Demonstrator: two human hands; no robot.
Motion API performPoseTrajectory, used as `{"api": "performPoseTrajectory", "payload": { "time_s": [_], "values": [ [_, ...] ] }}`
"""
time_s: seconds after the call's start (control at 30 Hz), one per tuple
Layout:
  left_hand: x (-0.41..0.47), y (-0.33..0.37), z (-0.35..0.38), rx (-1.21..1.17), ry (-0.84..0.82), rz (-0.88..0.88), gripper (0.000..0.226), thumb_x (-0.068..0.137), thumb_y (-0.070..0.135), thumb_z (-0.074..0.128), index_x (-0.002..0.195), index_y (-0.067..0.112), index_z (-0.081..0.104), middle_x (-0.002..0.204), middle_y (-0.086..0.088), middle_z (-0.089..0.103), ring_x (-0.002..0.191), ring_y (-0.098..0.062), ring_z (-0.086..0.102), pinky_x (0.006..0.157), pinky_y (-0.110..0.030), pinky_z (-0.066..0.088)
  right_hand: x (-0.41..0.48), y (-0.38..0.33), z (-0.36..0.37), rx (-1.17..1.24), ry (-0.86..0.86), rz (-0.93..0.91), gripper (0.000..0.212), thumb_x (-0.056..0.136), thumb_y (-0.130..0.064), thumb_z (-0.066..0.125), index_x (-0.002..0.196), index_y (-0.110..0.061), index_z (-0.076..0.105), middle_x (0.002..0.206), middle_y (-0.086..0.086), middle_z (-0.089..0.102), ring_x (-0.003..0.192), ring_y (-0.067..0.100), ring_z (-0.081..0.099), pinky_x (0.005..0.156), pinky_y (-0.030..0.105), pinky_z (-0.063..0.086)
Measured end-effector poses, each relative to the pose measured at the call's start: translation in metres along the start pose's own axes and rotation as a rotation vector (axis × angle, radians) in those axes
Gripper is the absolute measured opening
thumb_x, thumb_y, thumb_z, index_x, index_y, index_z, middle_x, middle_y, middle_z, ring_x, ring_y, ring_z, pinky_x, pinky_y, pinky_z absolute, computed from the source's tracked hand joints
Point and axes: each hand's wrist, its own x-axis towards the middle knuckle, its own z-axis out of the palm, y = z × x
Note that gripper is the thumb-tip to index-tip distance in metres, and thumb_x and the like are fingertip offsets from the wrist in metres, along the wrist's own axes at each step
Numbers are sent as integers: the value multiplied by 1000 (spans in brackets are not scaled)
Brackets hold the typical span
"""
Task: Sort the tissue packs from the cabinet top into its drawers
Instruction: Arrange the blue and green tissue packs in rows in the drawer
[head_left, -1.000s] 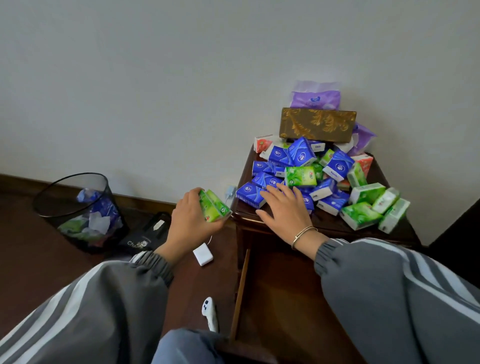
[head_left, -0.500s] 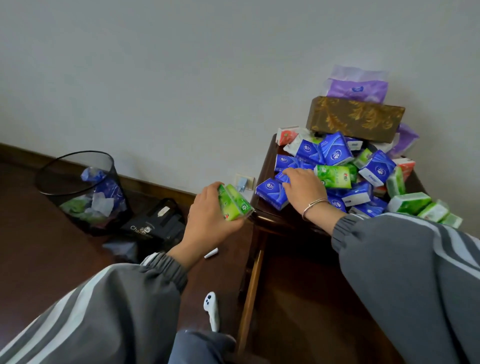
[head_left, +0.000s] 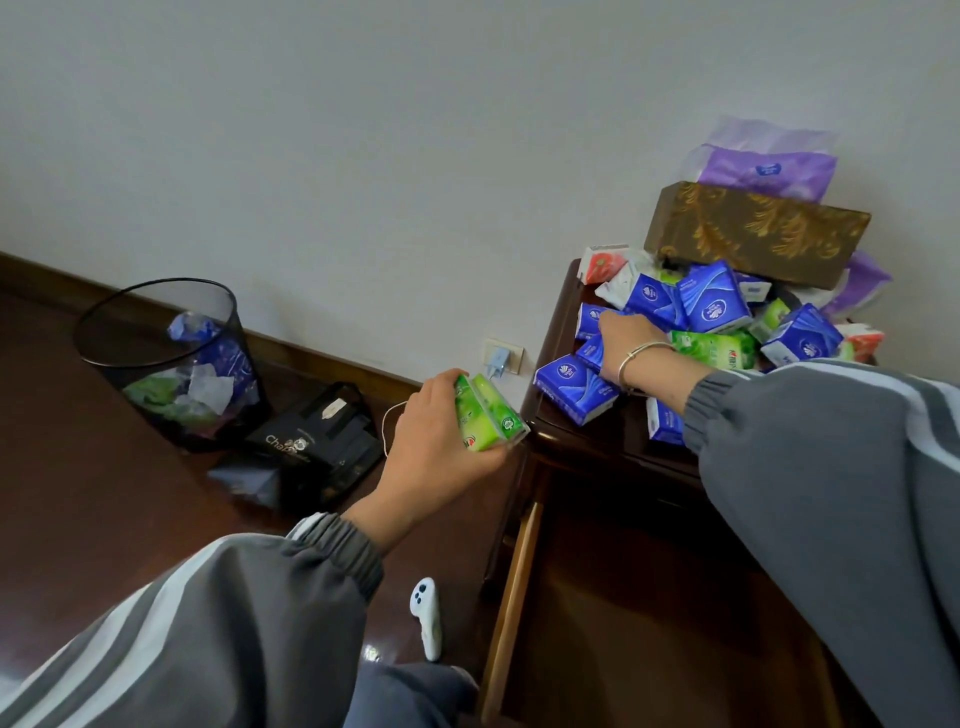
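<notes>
Sorting is judged barely begun. Two green packs (head_left: 488, 413) are gripped in the left hand (head_left: 434, 441), held just off the front left corner of the cabinet top (head_left: 563, 312), beside the open drawer (head_left: 511, 587). Most tissue packs (head_left: 714, 304) are still heaped across the top, up to its back edge. The right hand (head_left: 631, 345) is laid among blue packs (head_left: 574, 387) near the left edge. Its fingers are hidden, so a grasp cannot be confirmed. No pack is made out in the drawer.

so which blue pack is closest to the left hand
The blue pack at the front-left corner of the cabinet top, just right of the green packs the left hand holds; other blue packs lie farther back or right.
</notes>
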Motion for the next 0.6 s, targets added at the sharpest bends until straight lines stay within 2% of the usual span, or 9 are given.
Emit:
{"api": "performPoseTrajectory", "payload": {
  "time_s": [0.17, 0.27, 0.33, 0.4, 0.53, 0.6],
  "values": [
    [0, 2, 1, -17, -5, -10, 90, 64, 50, 76, 136, 16, 35, 127, 1, 47, 114, -17, 45, 96, -35, 43, -5, 4, -12, 138, 75, -62, 63, 81, -15, 65, 137, -12, 34, 134, 18, 37, 108, 39, 55, 85, 40, 47],
    [-3, 0, -1, -27, -6, -9, 89, 64, 52, 75, 135, 17, 35, 126, 2, 47, 113, -16, 44, 95, -35, 43, -15, 13, -30, 164, 91, -261, 81, 76, -20, 70, 144, -17, 27, 136, 13, 36, 110, 32, 54, 82, 34, 46],
    [-5, -2, -1, -25, -17, -8, 89, 64, 54, 74, 135, 18, 35, 126, 3, 47, 113, -16, 44, 95, -34, 44, -22, 21, -39, 147, 39, -408, 78, 76, -20, 70, 144, -21, 30, 132, 8, 38, 98, 21, 53, 78, 30, 46],
    [-6, -4, -1, -24, -25, -12, 90, 63, 55, 75, 136, 19, 34, 127, 3, 47, 114, -15, 44, 95, -34, 44, -29, 26, -43, 73, -4, -542, 70, 78, -16, 67, 140, -25, 36, 128, 3, 40, 88, 12, 48, 73, 28, 45],
    [-8, -5, -1, -22, -25, -5, 90, 63, 53, 75, 136, 19, 34, 127, 3, 47, 114, -14, 43, 95, -32, 43, -39, 23, -41, -221, 44, -749, 66, 79, -1, 57, 135, -31, 38, 133, -1, 39, 109, 20, 50, 66, 27, 43],
    [-9, -4, -1, -23, -27, -1, 91, 63, 53, 74, 136, 19, 33, 127, 3, 46, 114, -14, 43, 93, -29, 42, -42, 19, -35, -426, 86, -834, 71, 80, 2, 56, 138, -32, 33, 137, -1, 37, 108, 21, 51, 63, 27, 42]
  ]
}}
